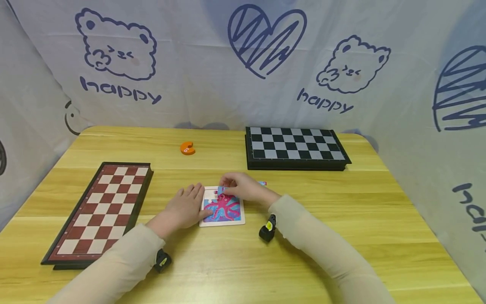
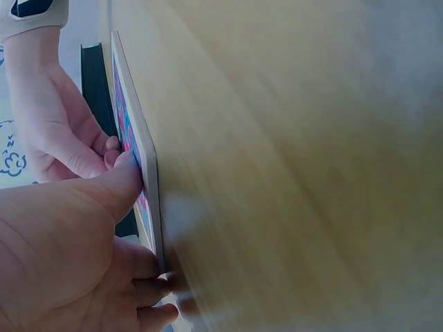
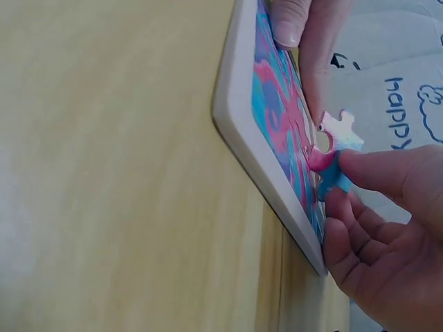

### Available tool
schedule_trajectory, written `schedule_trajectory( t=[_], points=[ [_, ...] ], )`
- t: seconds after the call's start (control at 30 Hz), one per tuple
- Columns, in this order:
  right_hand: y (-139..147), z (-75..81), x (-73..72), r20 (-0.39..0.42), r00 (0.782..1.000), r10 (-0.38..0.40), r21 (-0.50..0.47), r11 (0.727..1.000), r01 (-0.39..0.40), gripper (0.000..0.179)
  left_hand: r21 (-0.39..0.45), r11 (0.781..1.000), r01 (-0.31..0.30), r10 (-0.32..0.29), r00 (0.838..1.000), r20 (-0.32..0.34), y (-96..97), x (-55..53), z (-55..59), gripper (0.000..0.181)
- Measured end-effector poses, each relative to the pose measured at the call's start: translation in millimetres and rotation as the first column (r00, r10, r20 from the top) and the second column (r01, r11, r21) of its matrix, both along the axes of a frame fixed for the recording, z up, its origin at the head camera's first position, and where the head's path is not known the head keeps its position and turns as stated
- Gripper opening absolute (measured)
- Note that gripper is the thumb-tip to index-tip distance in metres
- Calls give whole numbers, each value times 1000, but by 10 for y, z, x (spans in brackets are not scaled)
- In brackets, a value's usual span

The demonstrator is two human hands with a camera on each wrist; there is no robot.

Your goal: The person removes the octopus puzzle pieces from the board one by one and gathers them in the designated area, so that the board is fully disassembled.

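Observation:
A square jigsaw puzzle in a white-rimmed tray lies at the table's middle, showing a pink octopus on blue and purple. Its upper left part is bare white. My right hand pinches a puzzle piece, pink, blue and whitish, between thumb and fingers; it is tilted up over the tray's far side. My left hand lies along the tray's left edge with fingers extended, the thumb resting on the picture. Another small piece shows partly behind my right wrist.
A red-and-white chessboard box lies at left, close to my left forearm. The black-and-white chessboard box is at the back right. An orange C-shaped object sits at the back. Behind the table hangs a printed cloth.

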State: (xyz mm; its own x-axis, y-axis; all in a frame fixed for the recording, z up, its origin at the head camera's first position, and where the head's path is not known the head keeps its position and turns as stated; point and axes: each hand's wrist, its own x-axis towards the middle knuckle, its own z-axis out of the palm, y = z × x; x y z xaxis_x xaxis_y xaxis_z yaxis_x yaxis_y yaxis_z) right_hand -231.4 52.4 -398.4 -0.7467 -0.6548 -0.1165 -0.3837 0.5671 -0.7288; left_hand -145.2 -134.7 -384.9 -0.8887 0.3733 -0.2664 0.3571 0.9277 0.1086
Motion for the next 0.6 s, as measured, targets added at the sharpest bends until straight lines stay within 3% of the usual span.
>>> schedule_trajectory(
  t=[0.3, 0.6],
  points=[
    [169, 51, -62, 96, 993, -75, -124, 988, 87, 7, 16, 1000, -4, 4, 1000, 1, 0, 2, -7, 73],
    [628, 147, -117, -1, 980, -198, -106, 975, 197, 8, 18, 1000, 4, -4, 1000, -7, 0, 17, -17, 72]
  ],
)
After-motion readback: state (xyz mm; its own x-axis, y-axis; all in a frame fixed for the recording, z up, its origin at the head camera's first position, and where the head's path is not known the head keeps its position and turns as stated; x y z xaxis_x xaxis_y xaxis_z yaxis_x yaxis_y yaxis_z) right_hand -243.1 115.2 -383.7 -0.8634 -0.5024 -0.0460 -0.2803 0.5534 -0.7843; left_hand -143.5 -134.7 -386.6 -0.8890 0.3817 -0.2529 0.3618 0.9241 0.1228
